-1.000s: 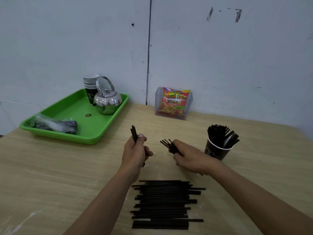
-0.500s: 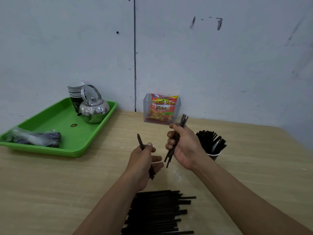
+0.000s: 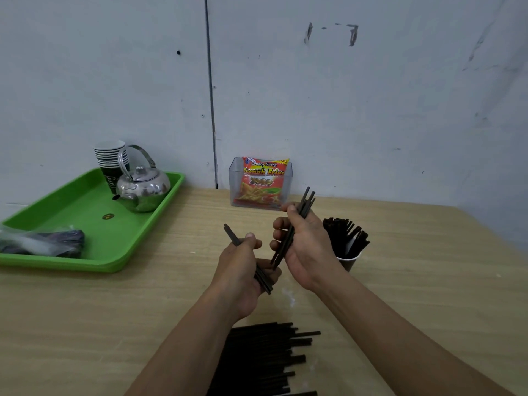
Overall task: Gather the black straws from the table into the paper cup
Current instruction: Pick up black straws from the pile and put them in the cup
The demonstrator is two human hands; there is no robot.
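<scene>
A heap of black straws [image 3: 263,358] lies on the wooden table [image 3: 114,324] near the front edge, partly under my forearms. My left hand [image 3: 243,270] grips a small bundle of black straws [image 3: 232,235] that sticks out above and below the fist. My right hand [image 3: 305,247] grips another bundle [image 3: 306,202], held nearly upright and tilted right. Just right of that hand stands the paper cup [image 3: 350,260], mostly hidden, with several black straws [image 3: 344,234] fanning out of it.
A green tray [image 3: 85,221] at the left carries a steel kettle [image 3: 143,187], a stack of paper cups [image 3: 110,158] and a plastic bag [image 3: 43,242]. A clear holder with a snack packet [image 3: 261,182] stands against the wall.
My right hand lifted its straws from a low, left-pointing angle to nearly upright beside the cup. The left hand stayed put with its bundle. The camera tilted up, pushing the heap toward the bottom.
</scene>
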